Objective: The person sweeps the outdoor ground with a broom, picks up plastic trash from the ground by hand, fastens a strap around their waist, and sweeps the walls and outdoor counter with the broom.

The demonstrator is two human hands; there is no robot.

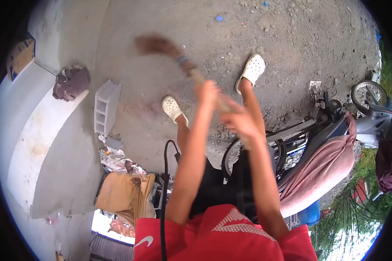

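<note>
My left hand [207, 94] is wrapped round the handle of a broom [197, 77], just below its bound neck. Farther down the same handle, my right hand [239, 120] grips it, blurred by motion. The reddish-brown broom head [157, 45] points to the upper left over the grey ground and is smeared by movement. White clogs are on both feet, one [172, 107] left of the handle and the other [253, 68] right of it.
A hollow concrete block [106, 107] stands at the left, near a dark cloth [71, 83] on a pale ledge. A motorcycle [322, 143] with a pink cloth [324, 174] over it is at the right. Stones and blue scraps [219, 18] lie on the ground.
</note>
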